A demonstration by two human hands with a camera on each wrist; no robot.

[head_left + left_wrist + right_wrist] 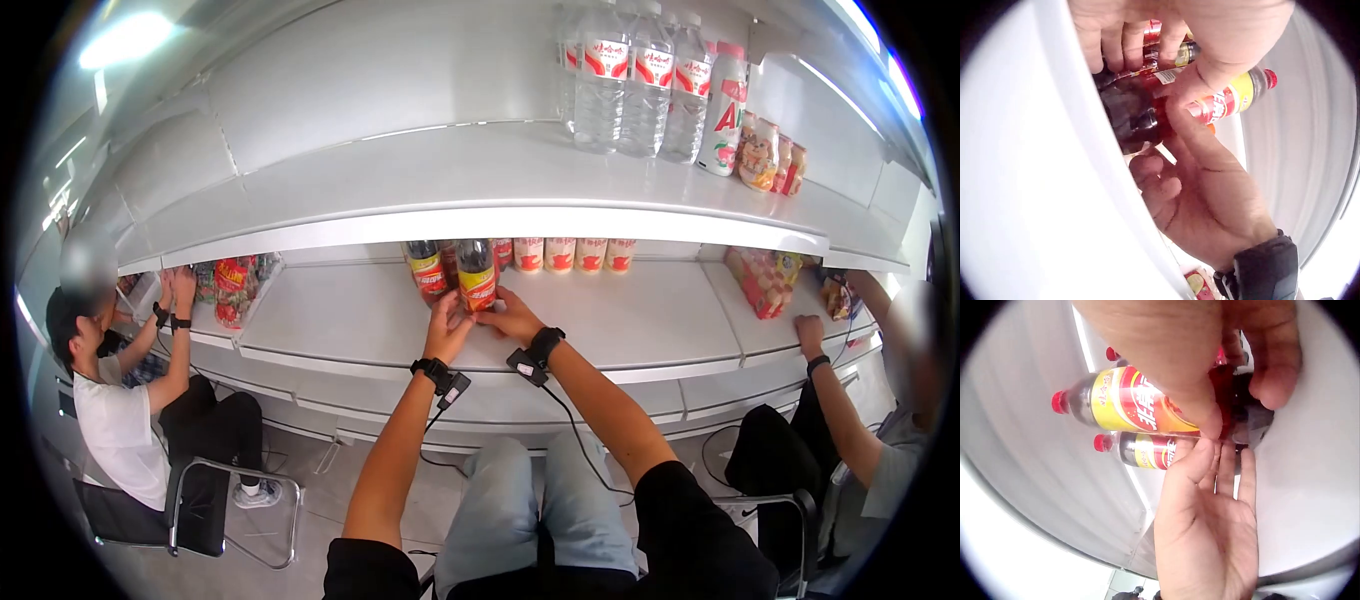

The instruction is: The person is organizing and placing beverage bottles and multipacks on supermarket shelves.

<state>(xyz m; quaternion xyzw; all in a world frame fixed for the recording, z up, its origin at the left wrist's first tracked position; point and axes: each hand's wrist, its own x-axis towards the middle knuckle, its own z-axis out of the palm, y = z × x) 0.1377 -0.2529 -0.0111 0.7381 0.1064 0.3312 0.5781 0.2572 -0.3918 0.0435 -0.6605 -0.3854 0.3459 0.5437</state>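
Note:
In the head view, a cola bottle with a yellow and red label stands upright at the front of a group on the middle shelf. My left hand and right hand grip its lower part from either side. In the left wrist view the left hand has its thumb on the bottle, and the right hand is opposite. The right wrist view shows the right hand across the bottle, the left hand below it. Fingertips behind the bottle are partly hidden.
Another cola bottle stands close on the left, white-and-red bottles behind on the right. The upper shelf edge overhangs the bottles and holds water bottles. One person sits left, another right, both reaching to shelves.

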